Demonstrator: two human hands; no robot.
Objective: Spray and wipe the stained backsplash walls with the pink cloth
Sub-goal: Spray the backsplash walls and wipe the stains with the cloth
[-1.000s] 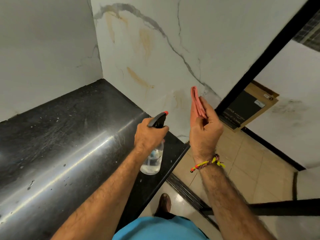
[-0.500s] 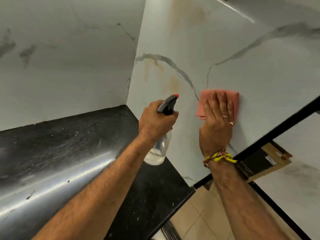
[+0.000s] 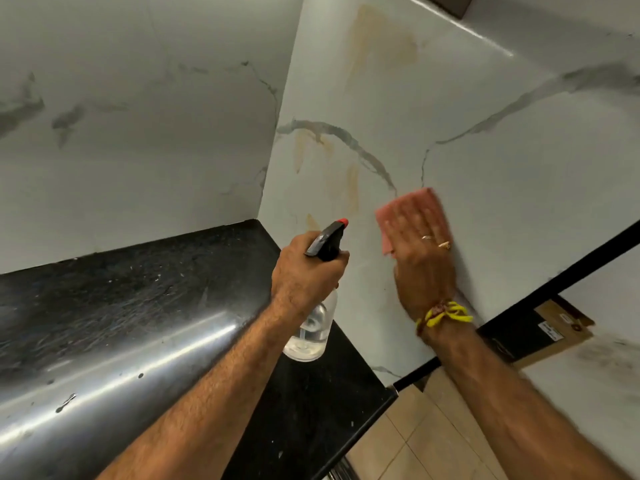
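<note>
Since half a second ago the right hand has slid the pink cloth leftward along the backsplash wall, nearer the grey vein. Its fingers lie flat and straight, pressing the cloth to the marble above the table's right end. The left hand grips the spray bottle, nozzle toward the wall. Wiping is under way; the brownish stains near the corner remain, so the next pass probably needs to reach further left.
</note>
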